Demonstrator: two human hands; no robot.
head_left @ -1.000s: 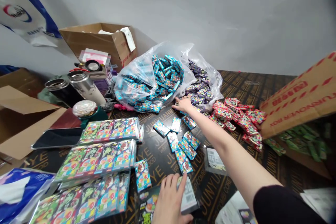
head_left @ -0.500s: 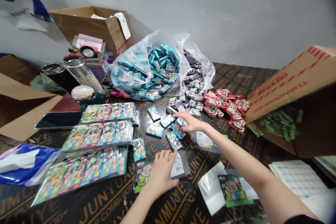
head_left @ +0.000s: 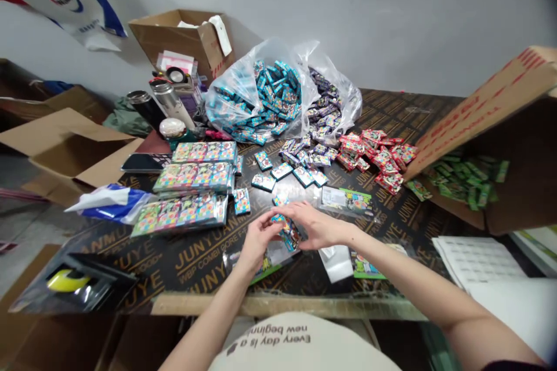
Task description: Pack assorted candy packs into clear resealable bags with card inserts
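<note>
A small blue printed box (head_left: 286,233) is held between my two hands, low over the front of the table. My left hand (head_left: 260,236) pinches it from the left with thumb and fingers. My right hand (head_left: 317,226) curls round its far end and right side. Beneath them lies a clear printed packet (head_left: 273,258) with a green edge, partly hidden by the hands. Just beyond the fingers, several loose blue boxes (head_left: 263,182) are scattered flat. Left of these are stacks of flat packs (head_left: 185,211) showing green, red, purple and blue boxes in rows.
Clear bags of blue boxes (head_left: 278,93) and purple boxes (head_left: 324,101) stand at the back. Red boxes (head_left: 383,156) are piled to their right. A tipped carton (head_left: 483,110) holds green boxes (head_left: 470,179). Bottles (head_left: 172,104) and an open carton (head_left: 73,145) are leftward.
My right hand has drawn back from the loose blue boxes toward me, bringing a blue box. My left hand has lifted off the packet and closed on that box. The view has tilted down.
</note>
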